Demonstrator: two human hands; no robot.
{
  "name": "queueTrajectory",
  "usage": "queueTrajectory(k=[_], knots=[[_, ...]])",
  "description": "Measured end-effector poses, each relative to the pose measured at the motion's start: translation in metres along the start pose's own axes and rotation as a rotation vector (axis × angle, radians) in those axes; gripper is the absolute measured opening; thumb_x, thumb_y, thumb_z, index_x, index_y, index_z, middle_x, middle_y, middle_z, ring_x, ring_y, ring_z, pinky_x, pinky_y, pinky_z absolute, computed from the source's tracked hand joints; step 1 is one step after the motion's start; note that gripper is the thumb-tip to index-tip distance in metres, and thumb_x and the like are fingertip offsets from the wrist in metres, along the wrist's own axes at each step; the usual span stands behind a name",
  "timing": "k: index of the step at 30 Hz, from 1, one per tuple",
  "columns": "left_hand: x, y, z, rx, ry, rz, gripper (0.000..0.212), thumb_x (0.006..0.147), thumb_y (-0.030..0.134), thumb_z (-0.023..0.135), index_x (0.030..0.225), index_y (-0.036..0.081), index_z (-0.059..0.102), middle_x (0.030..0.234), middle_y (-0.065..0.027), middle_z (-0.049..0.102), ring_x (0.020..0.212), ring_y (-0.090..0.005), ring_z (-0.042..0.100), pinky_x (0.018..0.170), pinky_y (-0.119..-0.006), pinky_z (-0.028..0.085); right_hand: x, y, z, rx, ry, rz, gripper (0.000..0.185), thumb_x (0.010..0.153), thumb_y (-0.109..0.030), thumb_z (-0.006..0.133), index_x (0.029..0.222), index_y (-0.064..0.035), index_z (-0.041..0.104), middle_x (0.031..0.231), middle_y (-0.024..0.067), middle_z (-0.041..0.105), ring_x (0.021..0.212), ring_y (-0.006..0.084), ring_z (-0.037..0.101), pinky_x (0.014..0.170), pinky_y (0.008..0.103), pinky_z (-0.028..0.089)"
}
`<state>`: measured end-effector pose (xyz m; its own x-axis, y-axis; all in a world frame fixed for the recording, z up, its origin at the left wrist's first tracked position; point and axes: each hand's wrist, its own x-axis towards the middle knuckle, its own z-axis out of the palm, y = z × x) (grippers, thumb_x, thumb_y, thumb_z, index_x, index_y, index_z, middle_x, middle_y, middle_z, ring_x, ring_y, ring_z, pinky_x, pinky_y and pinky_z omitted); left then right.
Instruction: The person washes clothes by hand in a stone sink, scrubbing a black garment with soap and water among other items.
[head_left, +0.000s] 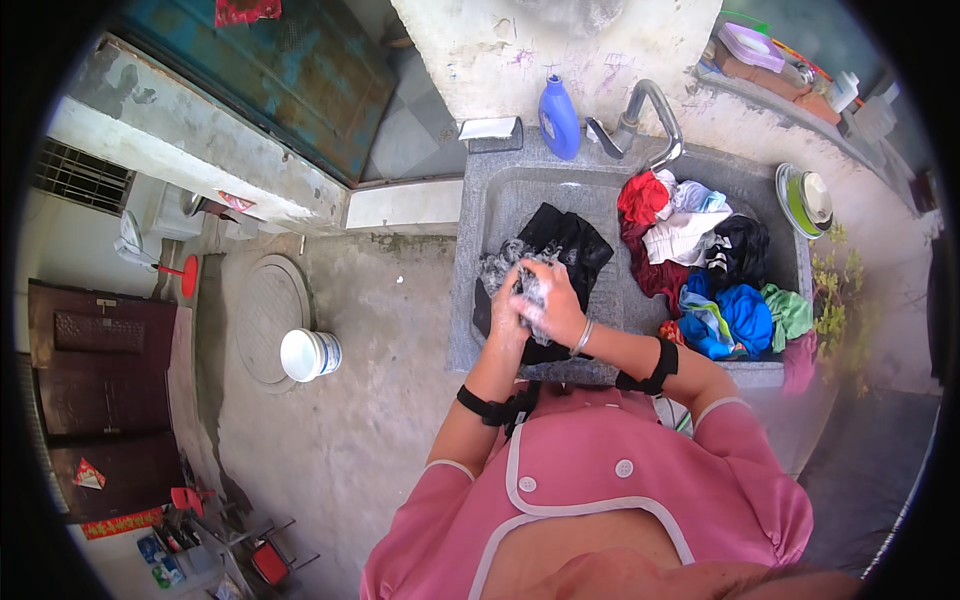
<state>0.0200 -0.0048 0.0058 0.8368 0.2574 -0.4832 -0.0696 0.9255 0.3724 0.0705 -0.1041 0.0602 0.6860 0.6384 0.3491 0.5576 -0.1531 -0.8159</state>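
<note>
A black garment, partly covered in white suds, lies on the washboard side of a grey stone laundry sink. My left hand and my right hand face each other over it, with a sudsy bunch of the dark cloth gripped between them. Foam coats the fingers of both hands. Right of them, the sink's other basin holds a pile of clothes: a red garment, a white garment, a black garment with white stripes, a blue one and a green one.
A blue detergent bottle stands at the sink's back edge beside a wire soap rack and a chrome faucet. Stacked bowls sit at the right rim. On the concrete floor to the left are a white bucket and a round manhole cover.
</note>
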Motion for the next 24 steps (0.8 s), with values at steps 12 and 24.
queueTrajectory(k=[12, 24], knots=[[-0.002, 0.004, 0.016, 0.010, -0.191, -0.261, 0.031, 0.086, 0.029, 0.044, 0.099, 0.004, 0.058, 0.093, -0.0104, 0.063, 0.082, -0.0240, 0.062, 0.074, -0.039, 0.051, 0.044, 0.048, -0.018, 1.158, -0.470, 1.083, 0.041, 0.081, -0.044, 0.056, 0.094, -0.0051, 0.060, 0.087, 0.0050, 0.063, 0.074, 0.0157, 0.060, 0.070, 0.0304, 0.048], [-0.029, 0.001, 0.027, 0.331, -0.064, -0.138, 0.058, 0.083, 0.052, 0.045, 0.127, 0.015, 0.039, 0.126, -0.0064, 0.046, 0.117, -0.0233, 0.041, 0.095, -0.051, 0.029, 0.057, 0.059, -0.033, 0.495, 0.142, 0.242, 0.019, 0.069, -0.004, 0.063, 0.086, 0.0005, 0.056, 0.079, 0.0046, 0.060, 0.073, 0.0121, 0.055, 0.069, 0.0274, 0.044]])
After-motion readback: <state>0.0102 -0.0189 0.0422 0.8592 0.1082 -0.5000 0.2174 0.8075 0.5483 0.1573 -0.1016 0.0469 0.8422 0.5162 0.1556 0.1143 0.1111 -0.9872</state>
